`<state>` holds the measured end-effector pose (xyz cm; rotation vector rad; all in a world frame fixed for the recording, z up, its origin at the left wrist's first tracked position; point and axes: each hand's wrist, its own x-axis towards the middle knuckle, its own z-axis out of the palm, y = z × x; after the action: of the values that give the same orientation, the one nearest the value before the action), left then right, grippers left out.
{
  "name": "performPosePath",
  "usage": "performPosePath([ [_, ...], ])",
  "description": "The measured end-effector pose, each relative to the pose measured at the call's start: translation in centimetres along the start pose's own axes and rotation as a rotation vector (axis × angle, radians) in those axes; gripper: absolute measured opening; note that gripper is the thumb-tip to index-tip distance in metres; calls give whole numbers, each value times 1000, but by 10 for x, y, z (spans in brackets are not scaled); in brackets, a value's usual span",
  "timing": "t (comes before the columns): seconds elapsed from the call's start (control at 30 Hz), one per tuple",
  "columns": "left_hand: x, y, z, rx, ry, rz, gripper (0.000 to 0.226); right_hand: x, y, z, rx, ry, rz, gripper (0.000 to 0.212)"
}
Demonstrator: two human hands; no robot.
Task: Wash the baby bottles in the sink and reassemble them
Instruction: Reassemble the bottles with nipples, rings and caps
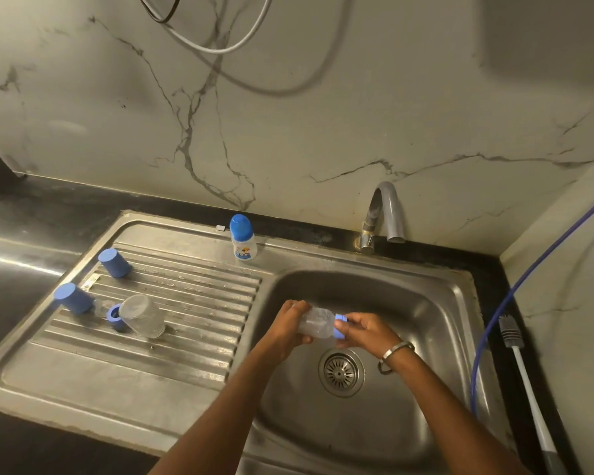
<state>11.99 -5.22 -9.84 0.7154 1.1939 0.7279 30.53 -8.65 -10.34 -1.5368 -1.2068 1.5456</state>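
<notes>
Over the steel sink basin (426,337) I hold a clear baby bottle (318,324) on its side. My left hand (288,329) grips its body. My right hand (364,332) pinches the blue collar ring (340,325) at the bottle's neck. On the ribbed drainboard (192,303) lie a clear bottle body upside down (141,315), a blue ring (114,315), a clear teat (102,306) and two blue caps (114,262) (72,298). An assembled bottle with a blue cap (242,238) stands at the sink's back rim.
A grey tap (383,214) curves over the back of the basin, with no water running. The drain strainer (341,371) sits below my hands. A bottle brush (522,365) lies on the black counter at right beside a blue hose (515,289).
</notes>
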Motion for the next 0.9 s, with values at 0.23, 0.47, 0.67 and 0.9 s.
performPosePath([
  [0.23, -1, -6, -2, 4, -11, 4, 17, -2, -5, 2, 115, -28, 167, 37],
  [0.47, -1, 2, -1, -39, -22, -89, 23, -3, -2, 2, -463, 96, -232, 27],
  [0.67, -2, -10, 0, -32, 10, 4, 21, 2, 0, 4, -149, 51, -79, 14],
  [0.9, -2, -13, -2, -20, -23, 64, 30, 2, 7, 5, 66, 99, 13, 50],
])
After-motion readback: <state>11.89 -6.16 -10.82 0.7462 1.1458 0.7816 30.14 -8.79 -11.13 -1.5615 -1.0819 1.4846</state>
